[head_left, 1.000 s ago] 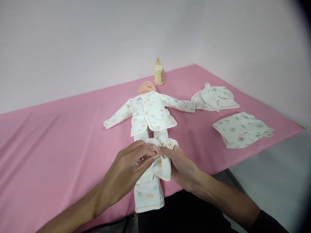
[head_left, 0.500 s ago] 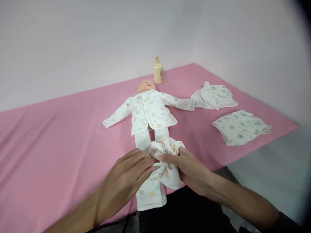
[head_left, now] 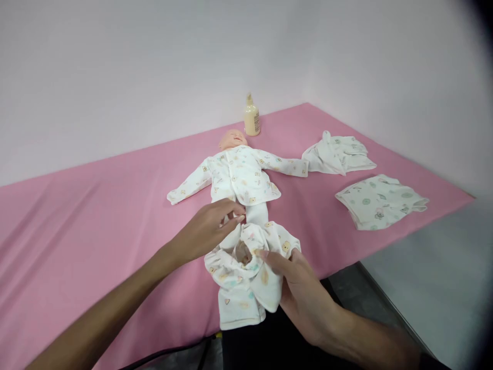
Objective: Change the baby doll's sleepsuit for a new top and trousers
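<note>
A baby doll [head_left: 233,137] in a white printed jacket [head_left: 250,177] lies on its back, arms spread. White printed baby trousers [head_left: 242,311] are bunched around the lower ends of its legs, near the table's front edge. My right hand [head_left: 304,293] grips the gathered fabric from the right, thumb on top beside a round opening in the cloth. Over the doll's leg on the left, just below the jacket hem, is my left hand [head_left: 211,226]. Its fingers are bent, with a small gap to the thumb, and it covers most of that leg. The other leg [head_left: 257,213] shows.
A pump bottle [head_left: 252,119] of cream-coloured liquid stands behind the doll's head. Two white printed garments, one crumpled [head_left: 342,154] and one laid flat [head_left: 381,201], lie on the right of the pink-covered table [head_left: 115,231]. A pale wall rises behind.
My left hand has let go of the bunched trousers and moved up towards the jacket hem. The trousers have spread out to the left, and their round opening now shows. My right hand keeps its grip.
</note>
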`<state>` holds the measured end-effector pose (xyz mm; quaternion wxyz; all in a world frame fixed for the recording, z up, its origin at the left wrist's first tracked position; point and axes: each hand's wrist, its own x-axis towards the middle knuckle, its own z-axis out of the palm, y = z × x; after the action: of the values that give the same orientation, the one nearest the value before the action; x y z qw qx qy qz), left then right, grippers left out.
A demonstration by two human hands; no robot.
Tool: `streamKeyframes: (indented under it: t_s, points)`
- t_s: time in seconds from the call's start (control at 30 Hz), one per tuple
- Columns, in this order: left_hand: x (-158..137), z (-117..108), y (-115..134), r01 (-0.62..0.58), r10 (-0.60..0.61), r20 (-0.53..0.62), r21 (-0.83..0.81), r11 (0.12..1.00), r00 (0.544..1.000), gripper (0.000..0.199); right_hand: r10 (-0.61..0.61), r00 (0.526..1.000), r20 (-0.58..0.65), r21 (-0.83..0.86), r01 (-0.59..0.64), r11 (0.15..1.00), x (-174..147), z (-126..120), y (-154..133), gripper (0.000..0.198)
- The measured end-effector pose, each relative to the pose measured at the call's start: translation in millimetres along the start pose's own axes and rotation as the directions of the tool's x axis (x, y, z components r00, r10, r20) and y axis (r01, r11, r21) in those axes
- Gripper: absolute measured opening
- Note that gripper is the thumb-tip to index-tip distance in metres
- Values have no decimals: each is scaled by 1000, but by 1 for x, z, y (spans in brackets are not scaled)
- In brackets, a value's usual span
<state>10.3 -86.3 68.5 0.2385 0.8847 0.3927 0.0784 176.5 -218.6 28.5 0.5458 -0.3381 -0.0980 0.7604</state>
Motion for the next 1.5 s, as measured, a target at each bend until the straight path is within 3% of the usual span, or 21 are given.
streamKeyframes:
  t_s: [0.07,0.17,0.27,0.4,0.57,0.73,0.87,1.1,1.33,1.5]
  points:
    - [18,4,-2,-232,223,63,232,945,973,31,-7,998,65,28,6,1000,-6,3,3,25]
    - [40,14,3,-493,416,266,433,754,870,59,13,993,117,39,-18,999,-12,4,6,23]
    - [52,19,11,-572,391,431,469,673,813,59,37,992,120,50,-43,998,-16,3,9,28]
    - [56,22,15,-579,305,551,437,688,777,56,32,988,153,77,-44,996,-18,-2,16,36]
    - [60,32,13,-624,418,480,441,645,771,47,13,993,119,95,-25,995,-21,-8,23,45]
    - [63,34,8,-635,449,455,464,618,769,46,-9,998,64,62,5,998,-23,-14,27,51]
    - [61,31,3,-631,483,407,468,619,775,47,-48,998,41,-41,50,998,-23,-21,40,42]
    - [65,19,10,-604,526,300,323,729,796,37,-72,990,-122,-140,54,989,-27,-28,67,56]
    - [65,1,14,-504,460,244,166,848,854,45,-14,995,-96,99,24,995,-15,-38,24,55]
    - [63,7,12,-566,502,282,233,791,817,39,-6,988,-157,172,33,984,-7,-47,4,46]
